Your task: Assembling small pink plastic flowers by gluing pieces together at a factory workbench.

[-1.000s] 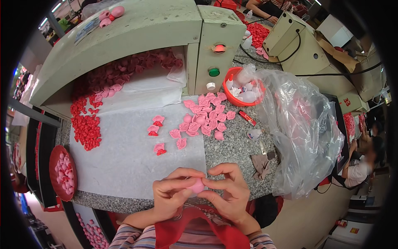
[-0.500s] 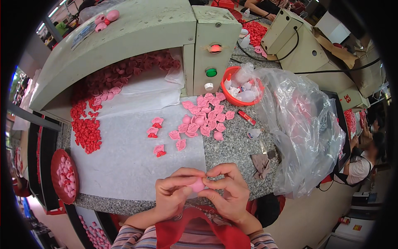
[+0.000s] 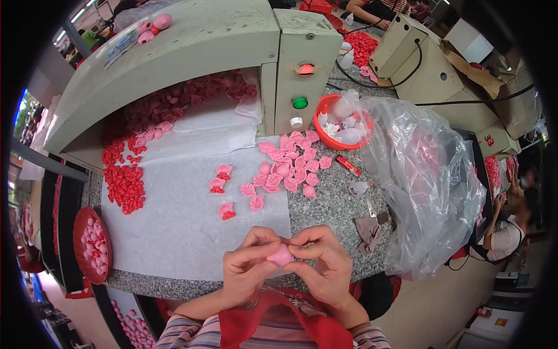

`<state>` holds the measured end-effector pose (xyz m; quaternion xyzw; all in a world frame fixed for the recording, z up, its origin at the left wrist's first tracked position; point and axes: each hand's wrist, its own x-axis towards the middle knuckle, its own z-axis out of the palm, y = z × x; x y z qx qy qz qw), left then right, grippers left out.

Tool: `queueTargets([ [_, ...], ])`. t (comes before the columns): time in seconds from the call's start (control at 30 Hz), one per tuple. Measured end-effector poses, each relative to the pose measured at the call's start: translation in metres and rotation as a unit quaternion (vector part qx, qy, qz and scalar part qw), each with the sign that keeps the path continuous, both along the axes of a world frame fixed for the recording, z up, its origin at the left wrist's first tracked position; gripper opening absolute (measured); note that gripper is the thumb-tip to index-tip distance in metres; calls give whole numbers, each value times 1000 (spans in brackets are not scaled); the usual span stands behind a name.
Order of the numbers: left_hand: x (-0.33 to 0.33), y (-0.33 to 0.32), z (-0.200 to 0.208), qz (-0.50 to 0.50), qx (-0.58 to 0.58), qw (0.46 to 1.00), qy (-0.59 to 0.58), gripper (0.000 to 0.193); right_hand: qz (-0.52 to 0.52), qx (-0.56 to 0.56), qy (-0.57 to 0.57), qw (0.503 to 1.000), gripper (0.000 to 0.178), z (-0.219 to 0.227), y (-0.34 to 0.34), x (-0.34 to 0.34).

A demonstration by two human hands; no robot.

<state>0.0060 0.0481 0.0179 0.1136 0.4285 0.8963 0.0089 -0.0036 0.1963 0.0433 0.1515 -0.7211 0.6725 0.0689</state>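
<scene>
Hands (image 3: 247, 271) (image 3: 325, 269) pinching a pink ball (image 3: 281, 255), near the granite counter edge (image 3: 157, 285); bare white paper (image 3: 165, 241) leftward

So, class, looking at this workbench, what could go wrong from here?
The rounded pink piece is pinched between the fingertips of the left hand and right hand, so it might slip out.

The loose pink pieces reach past the white sheet onto the speckled counter; some could get scattered.

The red bowl sits by the counter's left edge, so a knock might spill its contents.
</scene>
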Motion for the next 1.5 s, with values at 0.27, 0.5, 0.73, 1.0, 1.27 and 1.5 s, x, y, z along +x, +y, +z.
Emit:
queueTargets([
  [0.27, 0, 0, -13, 1, 65, 998, -1, 25, 12, 23, 16, 1000, 23, 6, -2, -1],
  [0.5, -2, -3, -20, -101, 236, 954, -155, 23, -46, 67, 35, 996, 26, 8, -15, -5],
  [0.73, -3, -6, -25, -141, 254, 944, -157, 23, -75, 31, 23, 996, 25, 8, -18, -4],
  [1.0, -3, -6, -22, -159, 273, 931, -183, 22, -55, -29, -9, 998, 21, 0, -17, -3],
  [1.27, -1, -10, -18, -151, 255, 931, -213, 22, -38, 29, 36, 998, 30, 5, -20, 0],
  [1.5, -1, -8, -21, -146, 243, 933, -222, 22, -76, 32, 60, 995, 31, -3, -22, -1],
])
